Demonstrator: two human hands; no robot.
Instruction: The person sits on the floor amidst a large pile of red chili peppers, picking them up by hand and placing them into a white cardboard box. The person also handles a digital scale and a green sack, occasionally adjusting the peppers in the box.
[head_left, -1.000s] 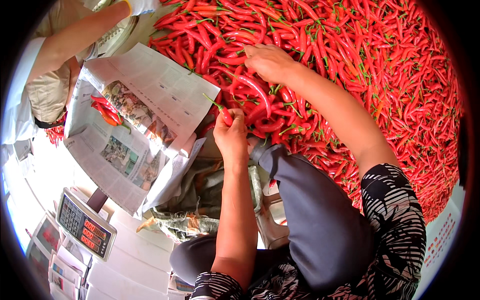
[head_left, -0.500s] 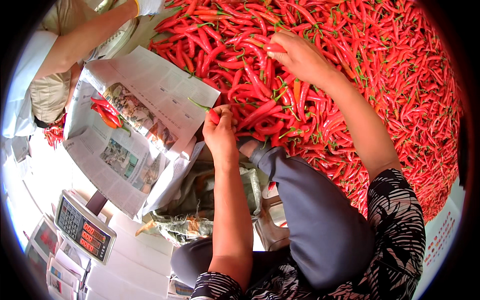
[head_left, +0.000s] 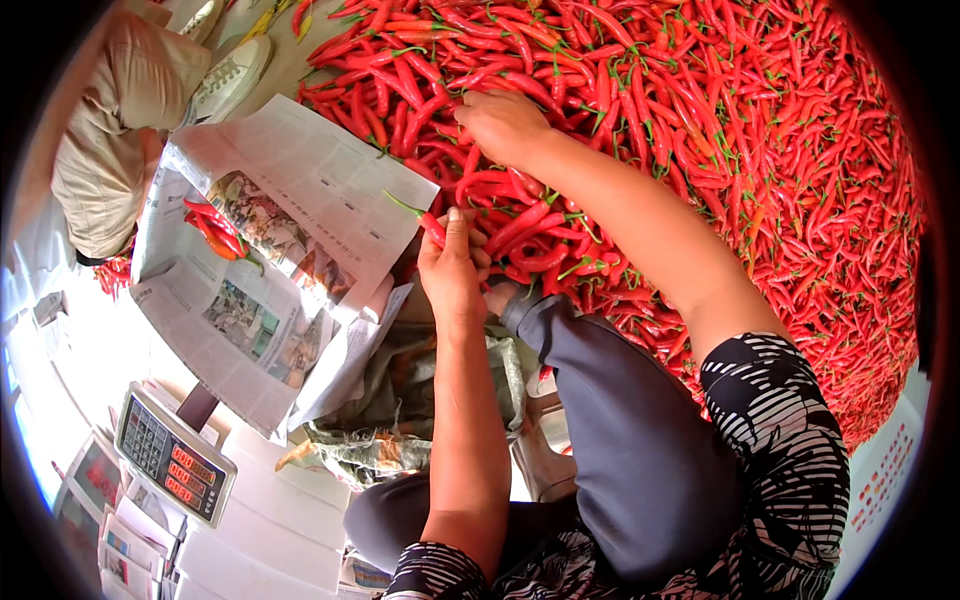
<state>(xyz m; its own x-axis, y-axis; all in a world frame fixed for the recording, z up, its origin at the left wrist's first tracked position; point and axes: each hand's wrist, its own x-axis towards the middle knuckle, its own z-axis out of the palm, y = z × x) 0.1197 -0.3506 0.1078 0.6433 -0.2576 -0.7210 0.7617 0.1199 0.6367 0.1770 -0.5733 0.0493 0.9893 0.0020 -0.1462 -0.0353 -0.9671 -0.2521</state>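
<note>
Red chilli pepper [head_left: 433,230]: one, glossy, held tilted in the left hand [head_left: 452,262], green stem pointing forward-left. Chilli pile [head_left: 725,180]: red, green-stemmed, loosely heaped, lying in mixed directions.

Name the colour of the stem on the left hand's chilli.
The chilli's stem is green, seen best in the head view.

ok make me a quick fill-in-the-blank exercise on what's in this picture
1. The pepper in the left hand has a ____ stem.
2. Stretched farther over the pepper pile is the ____ hand.
3. The loose peppers on the newspaper are mostly ____.
4. In the picture, the scale is to the ____ of the dark trousers.

Missing words: green; right; red; left.
</note>
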